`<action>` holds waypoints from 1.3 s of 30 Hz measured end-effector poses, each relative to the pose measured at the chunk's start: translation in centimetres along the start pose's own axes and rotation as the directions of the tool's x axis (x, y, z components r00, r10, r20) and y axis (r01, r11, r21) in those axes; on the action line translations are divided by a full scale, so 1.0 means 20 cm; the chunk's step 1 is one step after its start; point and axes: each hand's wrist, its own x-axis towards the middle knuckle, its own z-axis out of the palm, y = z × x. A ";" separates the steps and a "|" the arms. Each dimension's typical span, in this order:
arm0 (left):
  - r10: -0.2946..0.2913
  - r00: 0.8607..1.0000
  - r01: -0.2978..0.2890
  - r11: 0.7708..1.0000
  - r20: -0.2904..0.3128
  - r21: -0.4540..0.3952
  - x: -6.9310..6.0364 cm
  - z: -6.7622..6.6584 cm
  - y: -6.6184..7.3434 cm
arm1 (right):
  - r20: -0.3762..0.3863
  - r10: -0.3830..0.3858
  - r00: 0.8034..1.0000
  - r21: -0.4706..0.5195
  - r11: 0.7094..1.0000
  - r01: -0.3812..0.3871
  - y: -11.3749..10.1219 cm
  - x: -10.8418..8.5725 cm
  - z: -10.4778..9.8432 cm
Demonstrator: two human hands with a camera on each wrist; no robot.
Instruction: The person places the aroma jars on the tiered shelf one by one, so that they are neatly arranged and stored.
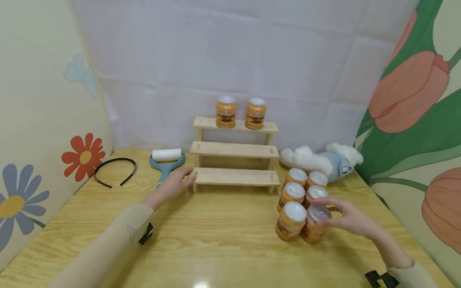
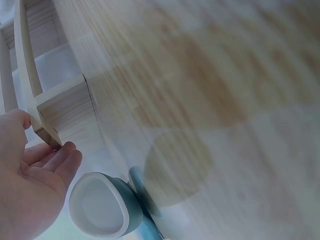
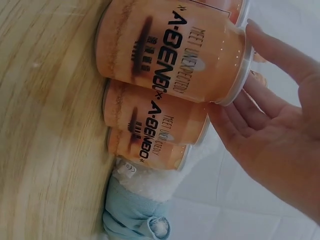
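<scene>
My left hand [image 1: 174, 185] pinches the left end of the lowest step of a three-step wooden shelf [image 1: 235, 176]; in the left wrist view the thumb lies over the board [image 2: 27, 65] and the fingers under it. Two orange cans [image 1: 225, 113] with pale lids stand upright on the top step. To the right of the shelf, several more such cans [image 1: 289, 227] are grouped in two columns on the table. My right hand [image 1: 347, 219] spreads its thumb and fingers about the lid of the front right can [image 3: 160, 50], which stands upright; firm contact is unclear.
A lint roller [image 1: 167, 160] with a blue handle lies left of the shelf, partly behind my left hand. Farther left is a black headband [image 1: 117, 161]. A white plush toy [image 1: 306, 158] in blue cloth lies behind the grouped cans. A white sheet [image 1: 173, 60] hangs at the back.
</scene>
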 end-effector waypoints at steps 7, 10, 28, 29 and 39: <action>0.001 1.000 -0.001 1.000 0.000 0.002 0.00 0.01 0.00 | -0.107 0.116 0.987 -0.092 0.988 -0.126 -0.03 -0.01 0.05; 0.005 1.000 -0.005 1.000 -0.004 -0.002 0.00 0.00 0.01 | -0.148 0.169 0.974 -0.127 0.974 -0.188 -0.04 -0.01 0.08; -0.034 0.999 0.034 0.999 0.022 -0.011 0.00 -0.01 0.01 | -0.097 0.353 0.931 -0.011 0.935 -0.356 -0.04 -0.04 0.11; -0.034 0.999 0.034 0.999 0.021 -0.013 0.00 -0.01 0.01 | -0.095 0.351 0.932 -0.003 0.936 -0.352 -0.04 -0.04 0.11; -0.013 1.000 0.013 1.000 0.008 -0.020 -0.01 -0.01 0.02 | -0.094 0.380 0.920 0.105 0.923 -0.370 -0.01 -0.07 0.14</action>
